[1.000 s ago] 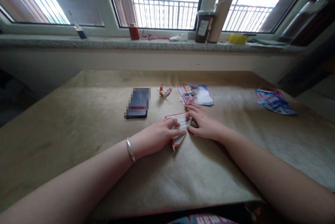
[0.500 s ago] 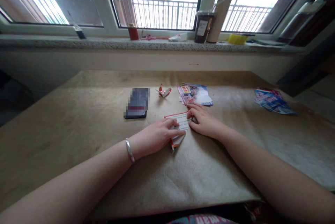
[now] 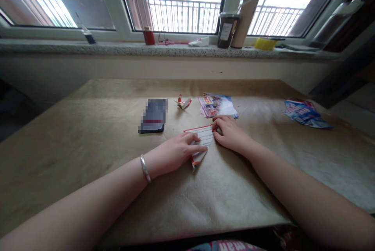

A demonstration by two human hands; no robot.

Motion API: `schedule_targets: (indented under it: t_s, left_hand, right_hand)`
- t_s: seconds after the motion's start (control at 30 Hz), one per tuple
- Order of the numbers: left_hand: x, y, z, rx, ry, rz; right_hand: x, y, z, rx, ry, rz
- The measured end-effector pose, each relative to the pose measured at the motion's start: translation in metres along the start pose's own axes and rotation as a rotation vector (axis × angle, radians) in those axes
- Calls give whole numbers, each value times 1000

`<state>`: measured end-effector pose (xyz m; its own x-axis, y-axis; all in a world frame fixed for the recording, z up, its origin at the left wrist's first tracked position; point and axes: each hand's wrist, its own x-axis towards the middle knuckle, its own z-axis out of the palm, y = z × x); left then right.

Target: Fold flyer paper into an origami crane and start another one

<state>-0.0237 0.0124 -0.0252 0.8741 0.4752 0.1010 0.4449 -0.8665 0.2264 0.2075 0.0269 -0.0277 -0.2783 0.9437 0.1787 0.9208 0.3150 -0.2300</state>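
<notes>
A partly folded paper leaflet [image 3: 202, 139], white with red edges, lies flat on the brown paper-covered table [image 3: 88, 137]. My left hand [image 3: 175, 153] presses its fingers down on the leaflet's left half. My right hand [image 3: 230, 133] has curled fingers pressing on the leaflet's upper right corner along a diagonal fold. A silver bangle [image 3: 145, 168] sits on my left wrist.
A dark phone [image 3: 154, 116] lies left of the leaflet, a small folded paper piece [image 3: 183, 102] behind it, and a stack of colourful leaflets [image 3: 217, 105] just beyond my right hand. More leaflets [image 3: 304, 113] lie far right. The windowsill [image 3: 88, 47] holds a jar, a cardboard tube and small items.
My right hand has slid up along the fold's right edge toward the leaflet's top corner. My left hand has stayed in place on the paper.
</notes>
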Motion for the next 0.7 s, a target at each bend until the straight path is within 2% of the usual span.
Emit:
schedule_targets:
  t_s: [0.27,0.7]
  left_hand:
    - [0,0,-1,-3,5,1]
    - [1,0,0,3,23,16]
  right_hand:
    - [2,2,-2,-47,33,96]
    - [7,8,0,-74,67,141]
